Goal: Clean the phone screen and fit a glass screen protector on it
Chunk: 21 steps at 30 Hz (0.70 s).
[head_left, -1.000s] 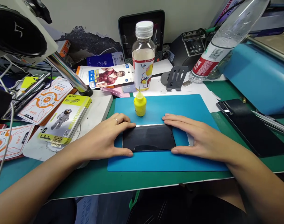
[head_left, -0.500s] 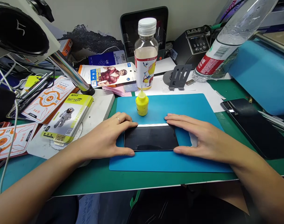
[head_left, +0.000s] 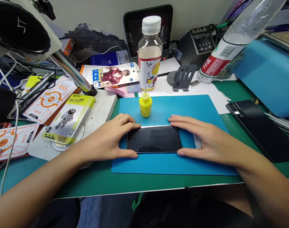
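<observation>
A smartphone (head_left: 154, 139) with a dark, glossy screen lies lengthwise across a blue mat (head_left: 173, 164). My left hand (head_left: 116, 136), a ring on one finger, grips its left end, thumb on the near edge and fingertips at the far edge. At the right end my right hand (head_left: 201, 137) holds it the same way, its fingers stretched along the far corner and its thumb on the near edge. Something white (head_left: 197, 141) shows partly under my right palm. Just beyond the phone stands a small yellow bottle (head_left: 145, 106) with a thin needle tip.
A drink bottle (head_left: 149, 60) stands behind the mat, near a grey phone stand (head_left: 184, 77). To the right lie another dark phone (head_left: 260, 129) and a leaning water bottle (head_left: 215, 63). Battery boxes (head_left: 69, 118) and a metal lamp post (head_left: 73, 71) crowd the left.
The bright strip along the phone's far edge has become thinner, and the reflection on its screen has shifted. Both hands keep their grip. The whole view has moved slightly.
</observation>
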Available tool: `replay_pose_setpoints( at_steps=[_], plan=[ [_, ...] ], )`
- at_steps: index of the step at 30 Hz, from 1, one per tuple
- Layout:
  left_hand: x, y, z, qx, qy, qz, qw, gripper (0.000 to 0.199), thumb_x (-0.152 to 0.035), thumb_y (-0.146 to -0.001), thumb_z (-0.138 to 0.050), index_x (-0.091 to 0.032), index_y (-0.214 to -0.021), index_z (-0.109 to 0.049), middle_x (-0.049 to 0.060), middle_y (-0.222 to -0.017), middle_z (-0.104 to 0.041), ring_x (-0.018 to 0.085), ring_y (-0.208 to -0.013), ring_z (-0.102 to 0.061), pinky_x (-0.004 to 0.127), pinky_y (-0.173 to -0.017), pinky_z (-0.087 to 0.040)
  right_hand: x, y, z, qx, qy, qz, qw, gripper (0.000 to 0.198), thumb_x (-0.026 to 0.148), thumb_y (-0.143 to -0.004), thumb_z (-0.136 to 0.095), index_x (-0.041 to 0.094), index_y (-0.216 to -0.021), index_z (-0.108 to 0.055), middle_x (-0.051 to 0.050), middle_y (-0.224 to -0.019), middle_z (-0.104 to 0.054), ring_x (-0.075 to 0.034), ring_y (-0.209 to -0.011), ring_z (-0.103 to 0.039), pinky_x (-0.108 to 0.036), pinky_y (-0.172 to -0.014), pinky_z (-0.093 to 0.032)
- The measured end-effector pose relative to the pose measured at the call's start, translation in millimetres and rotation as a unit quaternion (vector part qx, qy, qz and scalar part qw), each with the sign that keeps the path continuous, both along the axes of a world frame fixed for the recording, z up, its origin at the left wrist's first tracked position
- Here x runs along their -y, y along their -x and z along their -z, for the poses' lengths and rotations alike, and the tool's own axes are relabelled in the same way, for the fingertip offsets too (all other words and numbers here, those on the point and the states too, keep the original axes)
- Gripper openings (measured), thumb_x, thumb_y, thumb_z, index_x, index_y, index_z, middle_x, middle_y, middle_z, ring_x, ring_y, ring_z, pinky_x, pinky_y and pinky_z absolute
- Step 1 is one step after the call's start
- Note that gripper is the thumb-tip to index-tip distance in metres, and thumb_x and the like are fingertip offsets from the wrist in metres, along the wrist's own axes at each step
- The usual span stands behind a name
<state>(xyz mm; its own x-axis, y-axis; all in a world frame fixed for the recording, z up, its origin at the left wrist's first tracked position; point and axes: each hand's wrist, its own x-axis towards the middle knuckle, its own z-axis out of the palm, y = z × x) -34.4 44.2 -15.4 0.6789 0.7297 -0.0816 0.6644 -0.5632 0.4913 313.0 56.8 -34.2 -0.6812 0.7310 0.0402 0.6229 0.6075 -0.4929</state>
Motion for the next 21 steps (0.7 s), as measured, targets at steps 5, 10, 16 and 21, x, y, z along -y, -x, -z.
replay_pose_setpoints(
  at_steps=[5,10,16,21],
  plan=[
    [-1.2,-1.7,-0.9,0.001,0.001,0.001,1.000,0.070,-0.059,-0.087,-0.076,-0.020,-0.142,-0.056,0.012,-0.131,-0.059,0.031,-0.122,-0.058,0.046,-0.103,-0.054,-0.4,1.4,-1.3,0.004,0.015,0.003,1.000,0.072,0.058,-0.087,-0.073,0.021,-0.147,-0.060,-0.014,-0.157,-0.057,-0.037,-0.140,-0.057,-0.052,-0.112,-0.053],
    [-1.1,-0.4,-0.8,0.001,0.001,0.000,1.000,0.071,-0.059,-0.086,-0.077,-0.022,-0.142,-0.056,0.012,-0.133,-0.060,0.031,-0.123,-0.058,0.047,-0.104,-0.054,-0.6,2.7,-2.5,-0.001,0.032,0.008,0.999,0.069,0.057,-0.087,-0.072,0.022,-0.146,-0.061,-0.014,-0.158,-0.056,-0.037,-0.141,-0.057,-0.052,-0.113,-0.052],
    [-0.8,-0.5,-2.4,0.002,0.004,-0.001,1.000,0.070,-0.059,-0.086,-0.077,-0.022,-0.142,-0.056,0.012,-0.132,-0.059,0.031,-0.123,-0.058,0.046,-0.104,-0.053,-0.4,0.0,-0.6,0.007,0.029,0.004,1.000,0.071,0.058,-0.088,-0.072,0.022,-0.148,-0.059,-0.013,-0.159,-0.054,-0.037,-0.142,-0.056,-0.051,-0.113,-0.052],
    [-1.0,-0.5,-0.9,0.002,0.000,0.001,1.000,0.070,-0.058,-0.086,-0.077,-0.023,-0.142,-0.056,0.011,-0.133,-0.059,0.031,-0.124,-0.058,0.046,-0.104,-0.053,0.1,-0.1,-1.0,0.005,0.015,0.000,1.000,0.071,0.057,-0.089,-0.071,0.021,-0.148,-0.059,-0.013,-0.158,-0.056,-0.036,-0.140,-0.058,-0.051,-0.112,-0.053]
  ],
)
